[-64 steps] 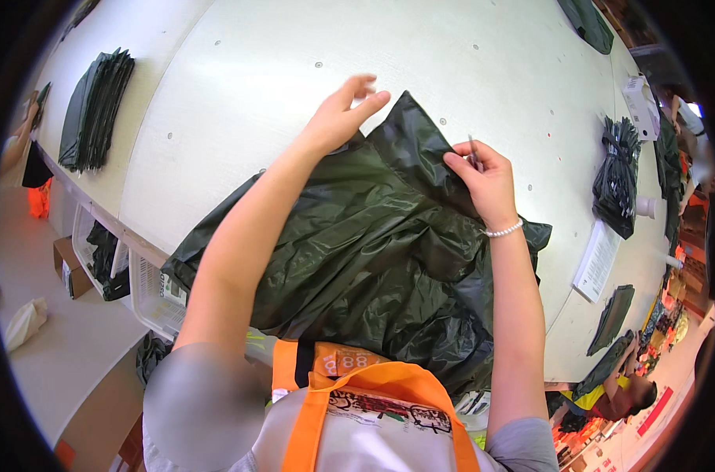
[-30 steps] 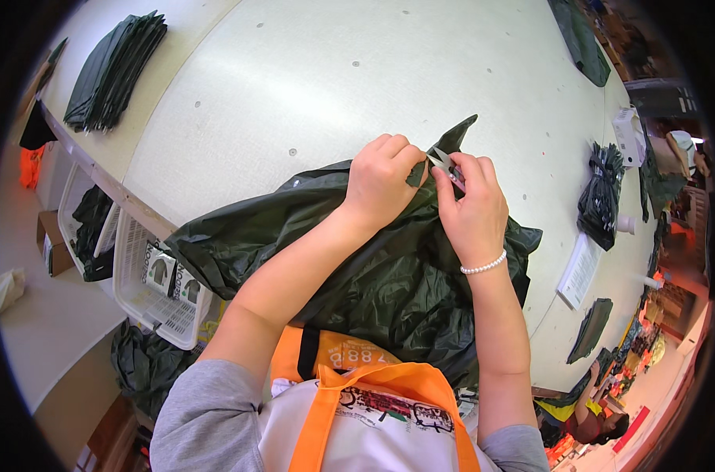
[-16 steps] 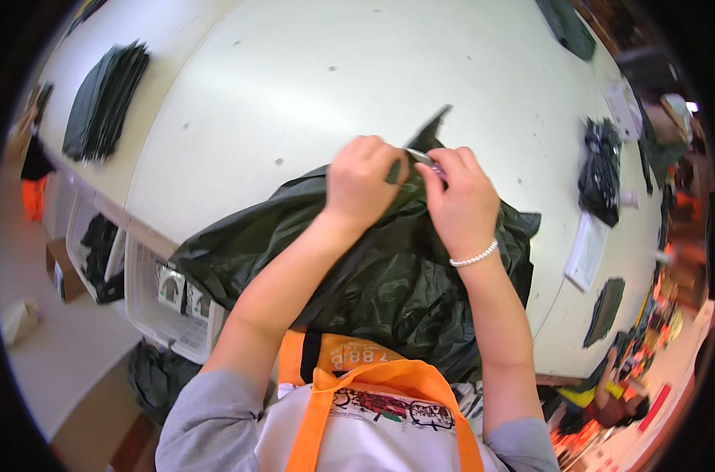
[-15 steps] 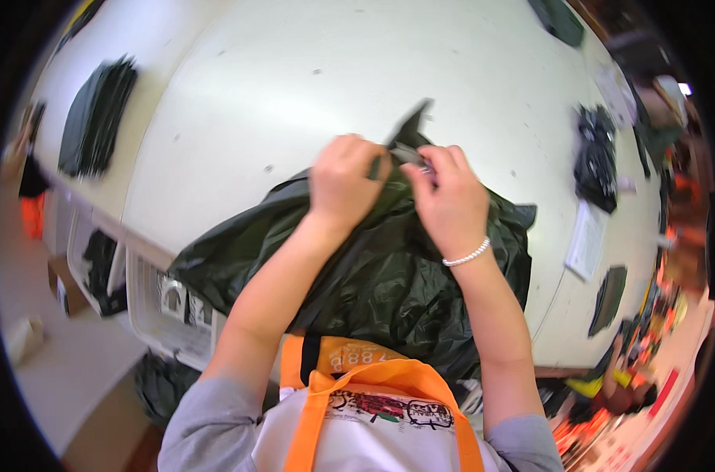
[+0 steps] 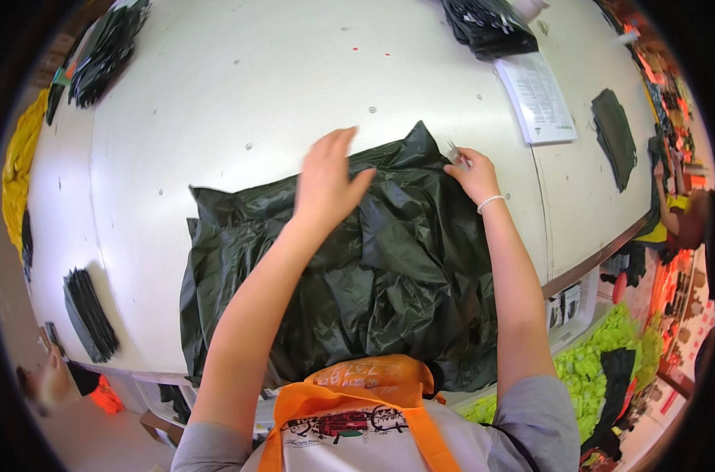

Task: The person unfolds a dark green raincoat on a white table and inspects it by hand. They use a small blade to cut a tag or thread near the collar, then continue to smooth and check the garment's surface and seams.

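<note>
A dark green, shiny garment of thin fabric [image 5: 349, 291] lies spread and crumpled on the table in front of me, its near side against my body. Over its far edge, my left hand [image 5: 330, 179] is open, fingers stretched out and thumb apart, holding nothing. At the far right corner, my right hand [image 5: 474, 175] is closed around small metal thread snips [image 5: 454, 149], whose two thin tips point away from me. A pointed flap [image 5: 422, 141] of the fabric stands up between the hands.
Stacks of folded dark pieces lie at the far left [image 5: 110, 51], near left [image 5: 91, 315] and right [image 5: 613, 139]. A dark bundle [image 5: 489, 30] and white printed sheets [image 5: 536, 98] lie at the far right. Bright yellow-green fabric [image 5: 601, 362] is heaped below the table's right edge.
My hands have come apart: the left has let go of the fabric and opened, the right has moved rightward with the snips. The garment lies flatter and wider. My view has turned.
</note>
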Available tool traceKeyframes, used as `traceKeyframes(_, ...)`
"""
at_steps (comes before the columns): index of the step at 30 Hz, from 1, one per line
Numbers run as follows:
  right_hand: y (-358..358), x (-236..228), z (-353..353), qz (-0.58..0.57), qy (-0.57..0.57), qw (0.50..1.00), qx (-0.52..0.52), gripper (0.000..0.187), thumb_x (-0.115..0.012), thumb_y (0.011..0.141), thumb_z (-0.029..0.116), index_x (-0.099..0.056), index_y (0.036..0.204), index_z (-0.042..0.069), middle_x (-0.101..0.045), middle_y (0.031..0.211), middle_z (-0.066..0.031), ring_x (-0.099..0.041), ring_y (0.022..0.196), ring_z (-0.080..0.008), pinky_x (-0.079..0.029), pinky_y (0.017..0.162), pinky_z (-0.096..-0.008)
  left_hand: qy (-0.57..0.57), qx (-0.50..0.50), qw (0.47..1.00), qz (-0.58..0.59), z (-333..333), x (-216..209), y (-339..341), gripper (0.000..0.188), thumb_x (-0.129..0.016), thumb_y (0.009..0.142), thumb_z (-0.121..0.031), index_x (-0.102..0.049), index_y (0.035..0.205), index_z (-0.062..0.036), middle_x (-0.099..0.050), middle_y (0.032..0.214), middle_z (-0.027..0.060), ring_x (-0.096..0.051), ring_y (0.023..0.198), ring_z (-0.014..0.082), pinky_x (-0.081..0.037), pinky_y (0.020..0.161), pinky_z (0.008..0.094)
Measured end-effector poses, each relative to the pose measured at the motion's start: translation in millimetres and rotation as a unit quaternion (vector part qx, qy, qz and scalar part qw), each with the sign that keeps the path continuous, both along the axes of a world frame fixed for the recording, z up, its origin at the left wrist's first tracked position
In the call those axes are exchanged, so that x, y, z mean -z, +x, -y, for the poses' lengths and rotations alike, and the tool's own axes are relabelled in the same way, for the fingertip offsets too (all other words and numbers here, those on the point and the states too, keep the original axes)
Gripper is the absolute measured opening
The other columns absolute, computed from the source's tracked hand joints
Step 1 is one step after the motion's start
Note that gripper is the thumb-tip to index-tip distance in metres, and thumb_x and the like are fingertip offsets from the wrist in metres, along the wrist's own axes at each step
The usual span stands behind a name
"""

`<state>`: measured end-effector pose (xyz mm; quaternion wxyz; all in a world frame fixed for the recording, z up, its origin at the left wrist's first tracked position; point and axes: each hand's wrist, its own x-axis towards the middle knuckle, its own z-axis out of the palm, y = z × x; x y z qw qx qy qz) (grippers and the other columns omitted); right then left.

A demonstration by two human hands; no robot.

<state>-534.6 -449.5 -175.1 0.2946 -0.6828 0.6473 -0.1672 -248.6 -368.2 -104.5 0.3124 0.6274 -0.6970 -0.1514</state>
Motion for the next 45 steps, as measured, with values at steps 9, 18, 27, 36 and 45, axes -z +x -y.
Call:
traceKeyframes(9, -9, -30, 10, 0.390, 0.219, 0.895, -0.002, 0.019, -0.065, 0.083, 0.012, -0.066, 0.098, -0.001, -0.064, 0.087, -0.0005, -0.056, 0.083, -0.0073, -0.043, 0.078, -0.0222, 0.367, 0.062, 0.846, -0.382, 94, 39, -73, 0.029, -0.069, 0.081, -0.019, -0.066, 0.102, 0.0014, -0.067, 0.093, 0.0075, -0.062, 0.085, 0.0142, -0.049, 0.079, 0.0272)
traceKeyframes(18, -3, -43, 10, 0.411, 0.167, 0.895, -0.045, 0.020, -0.065, 0.084, 0.014, -0.068, 0.095, -0.002, -0.064, 0.083, -0.0001, -0.055, 0.076, -0.0070, -0.044, 0.073, -0.0221, 0.369, 0.037, 0.798, -0.476, 84, 8, -75, 0.024, -0.058, 0.088, -0.007, -0.063, 0.110, 0.0001, -0.067, 0.086, 0.0062, -0.062, 0.076, 0.0109, -0.050, 0.069, 0.0228)
traceKeyframes(27, 15, -64, 18, 0.265, 0.098, 0.951, -0.127, 0.015, -0.065, 0.083, 0.013, -0.067, 0.091, 0.000, -0.061, 0.071, -0.0014, -0.048, 0.064, -0.0059, -0.042, 0.062, -0.0230, 0.296, 0.060, 0.901, -0.312, 76, -14, -77, 0.023, -0.062, 0.085, -0.007, -0.063, 0.108, -0.0024, -0.064, 0.080, 0.0024, -0.056, 0.071, 0.0055, -0.046, 0.065, 0.0205)
traceKeyframes(36, 13, -56, 15, 0.370, 0.085, 0.924, -0.038, 0.019, -0.060, 0.089, 0.016, -0.064, 0.089, -0.002, -0.057, 0.070, 0.0013, -0.048, 0.063, -0.0053, -0.039, 0.058, -0.0218, 0.268, 0.061, 0.898, -0.344, 66, -12, -77, 0.022, -0.062, 0.085, -0.007, -0.064, 0.106, -0.0024, -0.064, 0.082, 0.0010, -0.056, 0.073, 0.0058, -0.045, 0.068, 0.0207)
traceKeyframes(45, 24, -65, 3, 0.315, 0.119, 0.935, -0.107, 0.024, -0.061, 0.088, 0.021, -0.064, 0.081, -0.002, -0.051, 0.064, 0.0033, -0.041, 0.060, -0.0043, -0.035, 0.055, -0.0224, 0.298, 0.098, 0.936, -0.159, 58, -28, -70, 0.016, -0.073, 0.075, -0.006, -0.068, 0.090, -0.0016, -0.066, 0.080, 0.0023, -0.059, 0.076, 0.0078, -0.047, 0.066, 0.0242)
